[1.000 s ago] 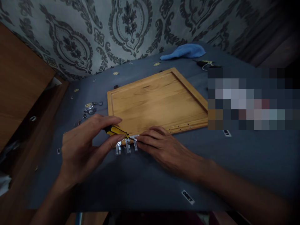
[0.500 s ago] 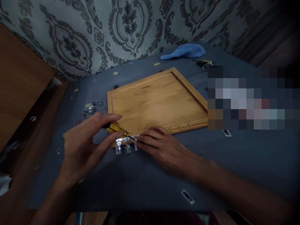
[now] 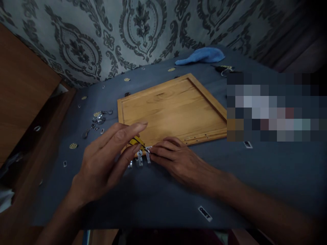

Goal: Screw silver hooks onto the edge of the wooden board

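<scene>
A yellow-and-black screwdriver (image 3: 136,140) is in my left hand (image 3: 106,158), between thumb and fingers. Its tip points down and right at the end of a silver metal hook strip (image 3: 140,158), where a screw seems to sit. The strip lies along the near left edge of a framed wooden board (image 3: 163,109), its hooks hanging past that edge. Fingers of my right hand (image 3: 181,161) press together against the strip's right end and the board. Their tips are partly hidden. My left hand covers part of the strip's left side.
A small pile of metal hooks or clips (image 3: 95,121) lies left of the board. A blue cloth (image 3: 203,55) and a dark object with a ring (image 3: 224,70) lie behind it. A wooden cabinet (image 3: 22,92) stands on the left. A patch at right is pixelated.
My left hand has moved right and turned with the screwdriver, now covering the strip's left hook more. My right hand and the board have stayed in place.
</scene>
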The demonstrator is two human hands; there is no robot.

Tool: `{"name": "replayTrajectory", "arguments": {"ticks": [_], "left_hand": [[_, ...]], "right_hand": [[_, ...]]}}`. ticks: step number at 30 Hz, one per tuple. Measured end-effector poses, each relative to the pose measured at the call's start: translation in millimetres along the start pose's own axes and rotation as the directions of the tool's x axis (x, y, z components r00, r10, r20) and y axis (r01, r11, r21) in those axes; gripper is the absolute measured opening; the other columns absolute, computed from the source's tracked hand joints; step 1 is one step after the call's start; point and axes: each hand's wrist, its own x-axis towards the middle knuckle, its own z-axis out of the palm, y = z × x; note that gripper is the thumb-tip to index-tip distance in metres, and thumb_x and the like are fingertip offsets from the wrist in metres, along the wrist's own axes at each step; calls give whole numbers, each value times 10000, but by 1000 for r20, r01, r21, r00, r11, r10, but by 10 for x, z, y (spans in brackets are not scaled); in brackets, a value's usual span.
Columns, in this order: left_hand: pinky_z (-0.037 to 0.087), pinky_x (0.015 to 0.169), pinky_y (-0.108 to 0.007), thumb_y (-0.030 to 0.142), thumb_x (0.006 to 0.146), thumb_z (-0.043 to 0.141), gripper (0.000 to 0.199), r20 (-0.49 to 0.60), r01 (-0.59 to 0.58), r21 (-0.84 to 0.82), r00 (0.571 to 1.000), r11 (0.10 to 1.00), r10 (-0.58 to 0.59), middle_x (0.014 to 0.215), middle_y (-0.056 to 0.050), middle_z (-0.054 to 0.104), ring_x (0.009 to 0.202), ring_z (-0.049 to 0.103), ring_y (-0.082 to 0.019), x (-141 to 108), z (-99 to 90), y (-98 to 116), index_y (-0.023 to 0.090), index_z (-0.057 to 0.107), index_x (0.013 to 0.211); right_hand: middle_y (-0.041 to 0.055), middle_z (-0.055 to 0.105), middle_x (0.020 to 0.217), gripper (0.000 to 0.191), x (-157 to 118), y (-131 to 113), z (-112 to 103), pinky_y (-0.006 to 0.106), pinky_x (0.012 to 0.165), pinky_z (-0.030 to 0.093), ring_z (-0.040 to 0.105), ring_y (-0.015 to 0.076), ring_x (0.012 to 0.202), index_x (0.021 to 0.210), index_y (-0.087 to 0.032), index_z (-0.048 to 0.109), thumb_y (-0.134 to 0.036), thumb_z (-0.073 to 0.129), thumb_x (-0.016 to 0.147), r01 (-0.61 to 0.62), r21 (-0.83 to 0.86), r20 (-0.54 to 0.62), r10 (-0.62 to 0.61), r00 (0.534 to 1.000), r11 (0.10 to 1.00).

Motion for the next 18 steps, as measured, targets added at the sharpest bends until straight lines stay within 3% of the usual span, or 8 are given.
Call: {"name": "replayTrajectory", "arguments": {"ticks": [4,9,14,18], "left_hand": [[599,833,-282,126,992,633,430,-29,17,-1,999,1000,-17,1105,-42,730,964,705,-170,-21,-10,-31,271,616,1396],[562,730,-269,132,1008,591,432,10,13,22,1000,1000,-13,992,-48,711,910,689,-177,-25,-43,-52,241,605,1426],[545,722,-256,116,1004,582,444,22,16,52,1000,999,-17,966,-34,692,835,653,-153,-21,-68,-58,234,597,1432],[556,779,-261,108,996,594,436,10,12,61,1000,998,-13,1042,-39,713,895,666,-156,-19,-70,-51,243,609,1410]], "right_hand": [[111,770,1142,280,1,2,-4,491,985,505,633,267,1082,1243,-137,701,-106,530,1024,-6,0,5,6,1000,1000],[111,776,1144,273,-5,17,5,481,989,508,644,274,1079,1210,-128,714,-96,528,1013,1,-8,5,0,1000,1000],[113,776,1171,303,7,-2,-13,497,1000,506,638,270,1111,1241,-140,711,-87,519,1014,-17,6,12,17,1000,1000],[110,781,1161,280,6,-10,-16,475,1003,501,644,269,1113,1223,-136,716,-83,557,998,-15,6,-1,15,1000,1000]]}}
